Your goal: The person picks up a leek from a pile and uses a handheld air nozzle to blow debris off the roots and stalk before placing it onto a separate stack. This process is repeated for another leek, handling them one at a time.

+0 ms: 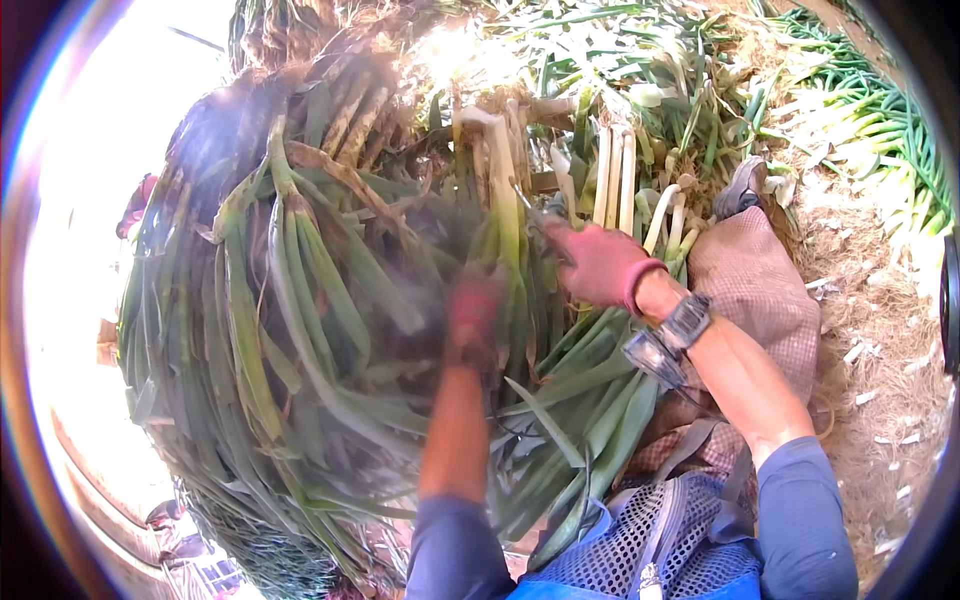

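Stalk (508, 225), one, white shank and pale root end uppermost, green part running down; stands at the centre between the two hands, in front of the bundle's right side.

Left hand (477, 300), in a red glove: lies low against the green part of the stalk, its back uppermost. Badly blurred; whether the fingers are spread or closed cannot be told.

Right hand (603, 265), in a pinkish-red glove: fingers closed around a slim-bladed tool (523, 200), whose tip points up and left, just beside the shank. Wrist fitted with a dark watch (687, 319); a second grey device (652, 357) sits near it.

Bundle (250, 300), large: long green leaves draped downward, some yellowed or browned, filling the left and middle of the view; dry, brownish matter at its top.

White shanks (614, 180), several, upright and side by side, just beyond the right hand; a few bent ones lean further right.

Loose leaves and stalks (620, 50), heaped at the top, partly washed out by glare.

Onions (890, 125), green, laid in a row at upper right, white ends toward the ground litter.

Ground (880, 400), at right: strewn with fibrous litter and small white scraps.

Person's clothing: dark blue sleeves (805, 515), two; blue mesh garment (680, 530) with zip; checked cloth (760, 290) over a leg, ending near a dark shoe (740, 187).
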Demonstrator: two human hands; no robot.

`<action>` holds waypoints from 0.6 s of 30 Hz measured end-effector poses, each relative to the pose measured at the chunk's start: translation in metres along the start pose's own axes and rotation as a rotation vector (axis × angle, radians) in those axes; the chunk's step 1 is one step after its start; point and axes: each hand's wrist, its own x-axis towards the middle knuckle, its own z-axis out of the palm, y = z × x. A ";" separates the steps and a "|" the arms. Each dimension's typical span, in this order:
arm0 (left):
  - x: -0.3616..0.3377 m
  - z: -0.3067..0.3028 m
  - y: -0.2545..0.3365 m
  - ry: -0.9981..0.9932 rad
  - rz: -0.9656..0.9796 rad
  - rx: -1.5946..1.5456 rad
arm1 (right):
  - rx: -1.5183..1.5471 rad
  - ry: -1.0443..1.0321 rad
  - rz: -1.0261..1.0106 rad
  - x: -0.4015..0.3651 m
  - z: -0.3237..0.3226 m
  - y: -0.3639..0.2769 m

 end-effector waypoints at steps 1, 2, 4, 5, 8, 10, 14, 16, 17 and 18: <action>0.001 0.005 -0.009 0.003 0.004 0.001 | -0.026 0.051 -0.002 0.008 -0.003 0.000; 0.007 0.015 -0.026 0.028 0.090 -0.133 | -0.025 0.036 0.015 0.011 -0.014 -0.006; -0.001 0.016 -0.033 0.053 0.179 -0.263 | -0.031 0.054 0.031 0.024 -0.018 -0.005; -0.014 0.009 -0.024 0.124 0.203 -0.079 | -0.038 0.068 0.049 0.030 -0.021 -0.006; -0.029 0.013 -0.017 0.199 0.187 0.141 | -0.012 0.057 0.076 0.048 -0.028 -0.008; -0.030 0.018 -0.013 0.203 0.147 0.176 | -0.012 0.081 0.049 0.058 -0.026 -0.004; -0.027 0.022 -0.012 0.125 0.024 0.187 | 0.072 0.010 0.033 0.055 -0.022 0.009; -0.025 0.022 -0.015 0.128 0.063 0.193 | 0.082 -0.104 0.089 0.023 -0.036 -0.001; -0.024 0.019 -0.014 0.051 0.050 0.051 | 0.089 -0.217 0.143 0.011 -0.040 -0.004; -0.024 0.017 -0.012 -0.027 0.035 -0.092 | 0.058 -0.222 0.089 0.002 -0.032 0.004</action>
